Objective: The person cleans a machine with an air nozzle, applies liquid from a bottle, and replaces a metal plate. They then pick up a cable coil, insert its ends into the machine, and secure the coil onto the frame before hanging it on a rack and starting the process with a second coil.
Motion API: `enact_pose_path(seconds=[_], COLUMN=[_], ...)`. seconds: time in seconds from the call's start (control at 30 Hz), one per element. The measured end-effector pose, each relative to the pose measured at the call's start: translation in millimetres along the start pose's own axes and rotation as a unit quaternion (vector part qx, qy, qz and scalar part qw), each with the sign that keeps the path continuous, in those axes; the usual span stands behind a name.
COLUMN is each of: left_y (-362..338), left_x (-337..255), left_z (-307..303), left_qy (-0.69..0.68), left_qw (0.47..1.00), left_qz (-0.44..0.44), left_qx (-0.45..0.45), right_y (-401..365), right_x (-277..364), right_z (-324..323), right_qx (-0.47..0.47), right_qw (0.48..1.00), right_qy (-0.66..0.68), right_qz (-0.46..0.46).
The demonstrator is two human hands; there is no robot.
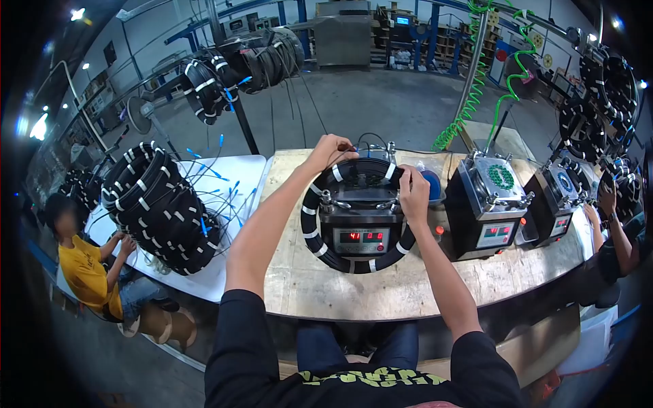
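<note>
- cable coil [314, 228]: black, thick ring of wound cable, wrapped at intervals with white tape bands; lies flat on the wooden bench [299, 285], right in front of the person.
- coil rings the middle test box [360, 228]; the box sits inside the loop with a red digit display facing the person.
- left hand [331, 151]: at the coil's far rim, fingers curled shut and touching it; can't tell if it pinches a thin loose end there.
- right hand [413, 194]: on the coil's upper right, fingers closed over the ring by a white band.
- blue round object [431, 185] just behind the right hand, mostly hidden.
- counts: 1 coil on the bench; 3 test boxes in a row, the second [486, 204] and third [554, 197] to the right.
- white table [235, 166] at left holds a leaning stack of coils [163, 211], too many to count, with blue-tipped ends sticking out.
- more coils hang on a rack [238, 64] behind.
- 2 green spiral hoses [476, 81] hang at right.
- 2 other people: yellow shirt [85, 268] at left, an arm [612, 234] at right.
</note>
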State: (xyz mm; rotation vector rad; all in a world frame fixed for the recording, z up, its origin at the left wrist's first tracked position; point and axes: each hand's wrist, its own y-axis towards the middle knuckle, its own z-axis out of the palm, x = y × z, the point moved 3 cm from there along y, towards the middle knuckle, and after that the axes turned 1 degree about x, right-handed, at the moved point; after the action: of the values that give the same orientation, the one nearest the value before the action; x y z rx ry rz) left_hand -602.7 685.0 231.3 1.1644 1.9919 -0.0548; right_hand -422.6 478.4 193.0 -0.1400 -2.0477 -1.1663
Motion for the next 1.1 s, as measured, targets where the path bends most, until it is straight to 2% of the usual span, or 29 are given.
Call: enact_pose_path(seconds=[0.17, 0.33, 0.5, 0.57, 0.6, 0.77, 0.87, 1.0, 1.1], left_y=[3.7, -0.4, 1.9, 1.7, 1.3, 6.2, 14.0, 18.9, 8.1], left_x=[6.1, 7.8, 8.6, 5.8, 4.6, 16.8, 20.6, 14.8, 24.2], left_z=[2.6, 5.3, 6.4, 4.8, 3.6, 4.6, 5.0, 0.8, -0.4], left_qy=[-0.026, -0.066, -0.051, -0.044, -0.034, -0.044, -0.005, 0.05, 0.01], left_qw=[0.999, 0.997, 0.998, 0.999, 0.999, 0.997, 0.996, 0.993, 0.997], left_qz=[-0.023, -0.014, -0.023, -0.028, -0.017, 0.044, 0.07, 0.048, -0.007], left_qx=[0.005, -0.027, 0.005, 0.008, 0.015, 0.033, 0.048, 0.098, 0.083], right_y=[0.7, -2.9, -1.4, -0.8, -2.1, -3.3, -1.5, -2.2, -1.5], right_x=[-6.9, -5.4, -6.8, -4.8, -3.8, -6.5, -5.1, -6.2, -6.3], right_z=[0.7, 3.0, 4.3, 1.8, 1.4, 1.3, 2.0, 2.2, 1.2], right_qx=[-0.015, -0.015, -0.033, -0.01, 0.002, 0.001, -0.003, -0.007, 0.0], right_qw=[1.0, 0.999, 0.998, 1.0, 1.0, 1.0, 1.0, 1.0, 1.0], right_qy=[-0.005, -0.013, -0.018, -0.011, -0.007, -0.006, 0.0, -0.004, -0.002], right_qz=[-0.022, -0.028, -0.051, -0.013, 0.008, 0.004, 0.003, -0.002, 0.001])
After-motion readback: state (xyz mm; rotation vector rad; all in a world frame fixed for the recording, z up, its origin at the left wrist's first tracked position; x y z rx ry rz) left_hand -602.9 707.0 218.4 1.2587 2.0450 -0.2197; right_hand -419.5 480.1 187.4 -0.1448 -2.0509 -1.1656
